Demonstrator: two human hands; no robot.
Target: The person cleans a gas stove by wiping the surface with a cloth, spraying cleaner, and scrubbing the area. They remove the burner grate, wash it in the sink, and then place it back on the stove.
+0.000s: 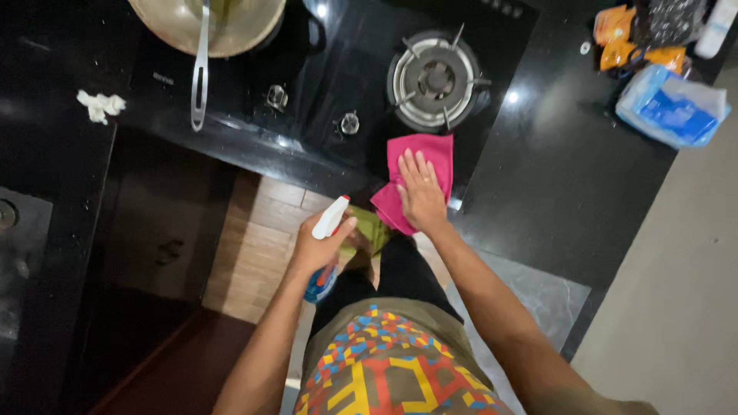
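Tilting spray bottle (pixel 327 230), nozzle toward pink cloth (pixel 415 165)

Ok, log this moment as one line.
left hand: grips spray bottle | right hand: flat on pink cloth | beside burner

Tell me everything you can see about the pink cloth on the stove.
The pink cloth is a soft, plain magenta fabric, loosely folded and creased. It lies on the front edge of the glossy black stove, just below the right burner, with its lower corner hanging over the edge. The right hand presses flat on it, fingers spread, covering its middle. Nothing else touches it. The left hand holds a spray bottle beside it.
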